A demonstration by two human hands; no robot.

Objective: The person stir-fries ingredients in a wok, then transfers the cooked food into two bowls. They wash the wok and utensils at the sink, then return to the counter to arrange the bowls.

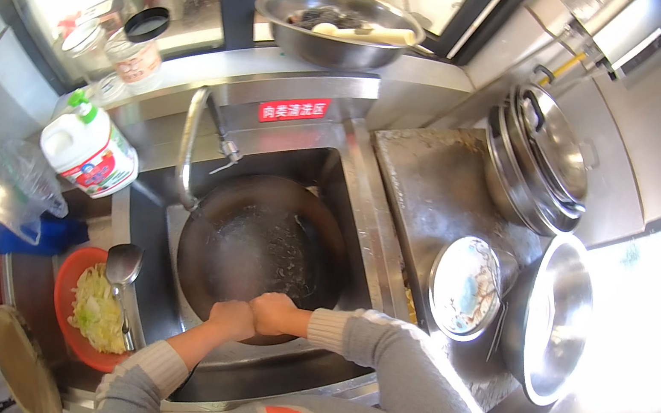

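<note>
My left hand (pixel 233 319) and my right hand (pixel 273 314) are together over the near side of a dark wok (pixel 213 292), fingers curled. Whatever they may grip is hidden under the knuckles and blurred. The wok rests in a steel sink (pixel 254 360), with bubbly water (pixel 291 252) in its bottom and a hazy brownish patch before my hands. Above its left side hangs the curved spout of a faucet (pixel 190 139). To the left, a metal wok spatula (pixel 125 265) leans across an orange basin (pixel 66 327) of chopped cabbage (pixel 97 306).
A white pump bottle (pixel 96 150) stands left of the sink, near a clear plastic bag (pixel 22 187). A steel bowl (pixel 336 48) sits on the ledge behind. At right are stacked pans (pixel 534 167), a patterned plate (pixel 465 286) and a tilted basin (pixel 559 320). A round wooden board (pixel 24 362) leans lower left.
</note>
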